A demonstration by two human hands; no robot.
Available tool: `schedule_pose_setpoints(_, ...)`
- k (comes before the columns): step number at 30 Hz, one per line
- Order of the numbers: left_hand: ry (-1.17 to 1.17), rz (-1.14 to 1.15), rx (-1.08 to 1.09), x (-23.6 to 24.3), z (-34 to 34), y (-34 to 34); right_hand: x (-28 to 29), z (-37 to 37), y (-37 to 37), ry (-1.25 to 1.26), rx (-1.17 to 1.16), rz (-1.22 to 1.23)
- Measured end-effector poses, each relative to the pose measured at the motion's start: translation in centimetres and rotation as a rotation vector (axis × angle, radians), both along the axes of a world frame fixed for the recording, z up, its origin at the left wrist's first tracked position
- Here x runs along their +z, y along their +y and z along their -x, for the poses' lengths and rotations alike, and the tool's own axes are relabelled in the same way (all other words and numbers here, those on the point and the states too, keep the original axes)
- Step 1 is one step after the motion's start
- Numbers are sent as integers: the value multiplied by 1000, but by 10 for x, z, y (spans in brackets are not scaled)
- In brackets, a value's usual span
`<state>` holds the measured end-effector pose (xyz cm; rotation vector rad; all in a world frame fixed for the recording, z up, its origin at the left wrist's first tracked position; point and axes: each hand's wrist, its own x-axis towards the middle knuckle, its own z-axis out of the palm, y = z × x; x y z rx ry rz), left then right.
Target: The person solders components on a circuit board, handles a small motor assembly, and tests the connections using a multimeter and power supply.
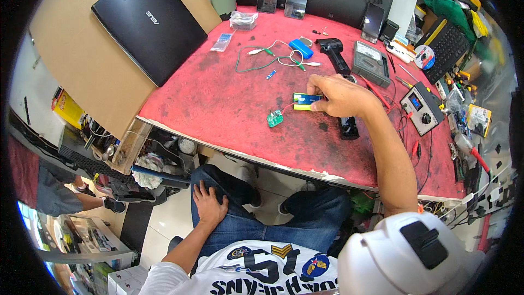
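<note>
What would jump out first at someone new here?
A red table fills the middle and probably catches the eye first. Over it, the person's right grip holds a small yellow-and-blue block wired to a green circuit board. At upper left, a big black laptop stands before a brown panel.

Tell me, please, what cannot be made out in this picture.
Head view:
Blue and yellow-green piece: right end, hidden by right hand.
Black object beside it: far end, behind same hand.
Green circuit board: components, too small.
Person at left: upper body, cut off by edge.
</note>
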<state>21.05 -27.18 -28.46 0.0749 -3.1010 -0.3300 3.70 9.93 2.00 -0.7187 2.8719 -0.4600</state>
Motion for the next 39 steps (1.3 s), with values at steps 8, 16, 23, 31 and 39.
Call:
schedule_pose_setpoints(8,59,45,-17,5,5,8,-4,9,6,140,29,27)
schedule_pose_setpoints(16,753,-585,-313,127,14,43,-9,12,6,136,-69,81)
schedule_pose_setpoints(23,645,-598,-794,264,80,153,-17,22,23,83,-17,113)
schedule_pose_setpoints(31,426,-207,-627,237,134,210,-21,34,33,-70,-39,283)
schedule_pose_setpoints(39,406,-205,-627,237,133,208,-15,30,35,-235,-55,431)
